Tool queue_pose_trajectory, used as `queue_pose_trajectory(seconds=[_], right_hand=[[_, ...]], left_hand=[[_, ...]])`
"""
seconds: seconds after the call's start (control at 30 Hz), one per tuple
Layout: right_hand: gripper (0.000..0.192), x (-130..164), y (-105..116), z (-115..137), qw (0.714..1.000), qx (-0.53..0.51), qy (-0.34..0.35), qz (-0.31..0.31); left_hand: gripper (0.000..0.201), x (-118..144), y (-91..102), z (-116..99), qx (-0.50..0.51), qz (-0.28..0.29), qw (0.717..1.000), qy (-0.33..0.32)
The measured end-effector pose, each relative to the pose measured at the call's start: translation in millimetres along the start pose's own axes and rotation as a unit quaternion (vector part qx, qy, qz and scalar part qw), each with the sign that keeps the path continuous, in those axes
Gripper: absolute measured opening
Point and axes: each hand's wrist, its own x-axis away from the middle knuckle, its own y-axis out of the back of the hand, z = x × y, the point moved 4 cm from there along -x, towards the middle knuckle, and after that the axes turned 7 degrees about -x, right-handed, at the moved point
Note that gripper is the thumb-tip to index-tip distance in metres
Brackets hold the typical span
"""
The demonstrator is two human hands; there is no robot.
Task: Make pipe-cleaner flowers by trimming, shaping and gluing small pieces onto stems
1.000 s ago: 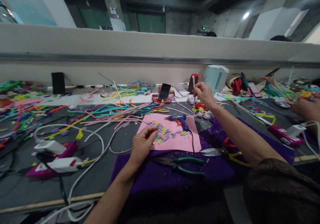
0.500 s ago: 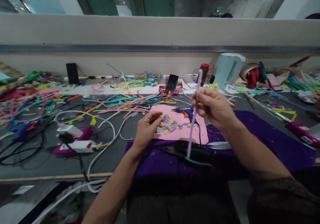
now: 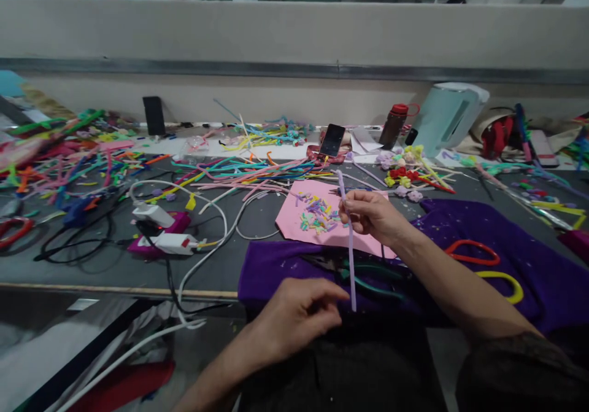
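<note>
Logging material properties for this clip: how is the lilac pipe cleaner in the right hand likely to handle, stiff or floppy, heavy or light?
The lilac pipe cleaner stands nearly straight from a grip near its upper part in the right hand, so probably self-supporting yet bendable. It looks thin and fuzzy, so likely very light and not slippery. The left hand nears its lower tip.

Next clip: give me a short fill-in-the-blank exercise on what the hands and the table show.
1. The right hand holds a lilac ____ upright.
2. The left hand is near the stem's ____ end, holding nothing.
3. The small cut pieces lie on a ____ sheet.
4. The pliers lie on a ____ cloth.

Missing words: pipe cleaner; lower; pink; purple
</note>
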Motion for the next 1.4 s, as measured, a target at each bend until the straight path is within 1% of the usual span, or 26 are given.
queue_pose_trajectory(seconds=[0.03,0.07,0.1,0.13,0.17,0.23,0.3,0.37,0.43,0.47,0.5,0.53,0.6,0.7,0.77,0.8,0.87,0.93,0.97,1.03,1.13,1.23,1.4], right_hand=[[0.02,-0.1,-0.6,-3.9,1.0,0.003,-0.006,0.007],[0.021,-0.3,-1.5,-7.4,1.0,0.008,-0.01,0.015],[0.021,-0.4,-2.5,-10.4,1.0,0.013,-0.013,0.023],[0.021,-0.6,-3.4,-12.8,0.999,0.018,-0.015,0.03],[0.02,-0.8,-4.1,-14.8,0.999,0.023,-0.016,0.035],[0.02,-1.2,-4.7,-17.6,0.998,0.033,-0.02,0.041],[0.021,-1.7,-4.2,-19.4,0.998,0.038,-0.023,0.043],[0.021,-2.2,-3.3,-20.6,0.998,0.039,-0.022,0.046],[0.021,-2.6,-2.6,-22.8,0.998,0.04,-0.025,0.049],[0.022,-2.8,-2.5,-24.5,0.997,0.04,-0.029,0.051],[0.022,-3.0,-2.7,-26.6,0.997,0.041,-0.034,0.054],[0.023,-3.1,-3.1,-29.2,0.997,0.044,-0.04,0.058],[0.024,-3.4,-4.4,-34.0,0.995,0.048,-0.046,0.068],[0.026,-3.1,-5.5,-36.2,0.995,0.06,-0.04,0.075],[0.028,-2.3,-4.7,-31.8,0.992,0.095,-0.031,0.074],[0.03,-2.1,-3.2,-27.0,0.99,0.122,-0.017,0.063],[0.03,-2.0,2.0,-13.4,0.985,0.167,0.033,0.019],[0.026,-1.8,7.6,-0.5,0.981,0.175,0.082,-0.032],[0.024,-2.0,9.4,3.3,0.981,0.167,0.093,-0.043],[0.022,-2.9,10.3,4.9,0.984,0.146,0.093,-0.034],[0.021,-4.1,8.7,-0.2,0.989,0.128,0.077,0.002],[0.023,-4.1,7.8,-3.8,0.988,0.133,0.072,0.022],[0.018,-2.6,7.5,0.0,0.976,0.195,0.093,0.022]], left_hand=[[0.024,3.8,-5.5,-5.5,-0.017,0.038,0.998,-0.036],[0.028,6.3,-8.0,-10.5,-0.03,0.064,0.995,-0.072],[0.03,7.3,-7.6,-14.3,-0.044,0.077,0.991,-0.097],[0.03,6.5,-4.6,-16.8,-0.056,0.075,0.99,-0.11],[0.027,4.0,0.7,-18.0,-0.063,0.059,0.99,-0.108],[0.019,-5.6,14.6,-17.1,-0.056,0.001,0.996,-0.076],[0.014,-20.0,28.6,-13.1,-0.019,-0.061,0.997,-0.032],[0.013,-38.2,41.0,-5.6,0.032,-0.127,0.991,0.013],[0.017,-57.6,51.8,4.9,0.081,-0.207,0.973,0.055],[0.02,-67.2,55.2,10.1,0.109,-0.237,0.963,0.064],[0.022,-76.0,57.4,15.5,0.151,-0.261,0.951,0.068],[0.026,-84.2,57.6,20.4,0.198,-0.269,0.94,0.067],[0.033,-97.5,53.4,26.7,0.261,-0.238,0.934,0.056],[0.027,-104.5,46.4,30.8,0.29,-0.186,0.937,0.057],[0.026,-103.3,45.9,32.2,0.298,-0.178,0.935,0.068],[0.027,-102.2,46.6,32.7,0.305,-0.177,0.933,0.072],[0.028,-100.5,47.4,33.0,0.319,-0.159,0.931,0.078],[0.03,-99.8,45.8,33.5,0.329,-0.12,0.932,0.089],[0.031,-99.6,44.2,33.8,0.33,-0.099,0.934,0.095],[0.031,-99.1,40.4,34.4,0.326,-0.065,0.938,0.104],[0.03,-98.2,34.5,34.9,0.316,-0.038,0.941,0.111],[0.029,-97.7,29.9,35.1,0.308,-0.027,0.945,0.111],[0.031,-98.6,24.5,38.3,0.284,-0.02,0.952,0.109]])
